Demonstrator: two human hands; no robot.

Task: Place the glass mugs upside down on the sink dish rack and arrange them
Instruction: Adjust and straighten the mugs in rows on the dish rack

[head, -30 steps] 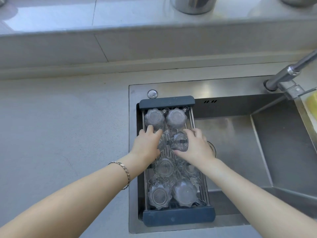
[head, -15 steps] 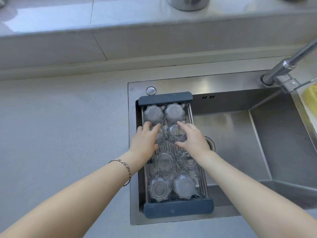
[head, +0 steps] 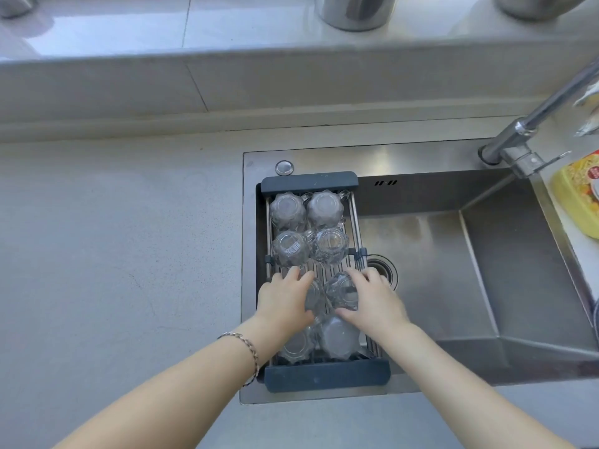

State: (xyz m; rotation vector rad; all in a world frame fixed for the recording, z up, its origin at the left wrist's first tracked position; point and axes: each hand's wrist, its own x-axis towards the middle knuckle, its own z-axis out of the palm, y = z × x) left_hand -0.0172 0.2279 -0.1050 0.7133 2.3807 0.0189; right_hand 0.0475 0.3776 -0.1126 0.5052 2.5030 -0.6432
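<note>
A dish rack (head: 309, 183) with dark end bars spans the left side of the sink. Several glass mugs stand upside down on it in two columns. The far pair (head: 306, 210) touches the second pair (head: 308, 247). My left hand (head: 283, 298) wraps a mug (head: 312, 298) in the third row, left column. My right hand (head: 372, 298) grips the mug (head: 342, 291) beside it. A near pair (head: 337, 337) sits partly hidden under my wrists.
The steel sink basin (head: 431, 270) with its drain (head: 385, 270) lies right of the rack. A faucet (head: 531, 124) rises at the back right, a yellow bottle (head: 580, 196) beside it. Grey countertop (head: 113, 254) extends left. Metal pots (head: 355, 9) stand on the ledge behind.
Both hands have let go of the second-row mugs, now set against the far pair, and have come back toward me onto the third-row mugs.
</note>
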